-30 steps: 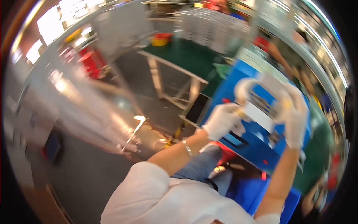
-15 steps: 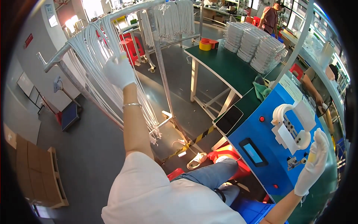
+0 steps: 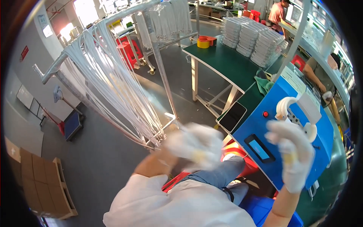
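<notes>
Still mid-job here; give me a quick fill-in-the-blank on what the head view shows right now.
1. The left hand and the right hand are gloved in ____.
2. The machine with the lit display is mainly ____ in colour.
3. Pale cords hang from the rack on the ____ side of the picture.
4. The stacked trays stand on a table with a ____ top.

Missing words: white; blue; left; green.

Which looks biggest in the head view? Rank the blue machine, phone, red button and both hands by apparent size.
1. Blue machine
2. Left hand and right hand: too alike to rank, the left being blurred
3. Phone
4. Red button
</notes>
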### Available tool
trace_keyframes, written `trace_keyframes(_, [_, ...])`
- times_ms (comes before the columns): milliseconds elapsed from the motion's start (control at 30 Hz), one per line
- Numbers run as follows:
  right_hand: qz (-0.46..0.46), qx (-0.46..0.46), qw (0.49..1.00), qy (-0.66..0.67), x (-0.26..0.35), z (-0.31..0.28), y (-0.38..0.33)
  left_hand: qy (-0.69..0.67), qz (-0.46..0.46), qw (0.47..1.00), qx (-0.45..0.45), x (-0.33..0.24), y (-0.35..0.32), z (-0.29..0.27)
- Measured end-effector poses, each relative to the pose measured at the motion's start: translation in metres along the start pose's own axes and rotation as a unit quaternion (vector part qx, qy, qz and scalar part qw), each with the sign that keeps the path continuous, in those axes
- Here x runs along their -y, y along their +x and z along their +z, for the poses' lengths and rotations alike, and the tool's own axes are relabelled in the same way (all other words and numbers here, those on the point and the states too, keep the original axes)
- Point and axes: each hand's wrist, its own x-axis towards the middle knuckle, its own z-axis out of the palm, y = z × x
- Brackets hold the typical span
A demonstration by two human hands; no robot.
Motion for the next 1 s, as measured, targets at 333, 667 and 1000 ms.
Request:
trace_keyframes(333, [0.188,0.107,0.914,0.342,-0.008,0.027,-0.027,0.517,-0.047,0.837,0.171,0.191,0.048,-0.015])
trace_keyframes(667, [0.086,-0.304,0.757,0.573,-0.117,-0.07,-0.27,0.04,0.285,0.957,-0.035,0.01,0.053,-0.007])
trace_keyframes(1000, [0.279,-0.637,0.648,-0.31,-0.111,-0.097,-0.355,-0.219,0.1,0.963,-0.12,0.067,0.026,-0.028])
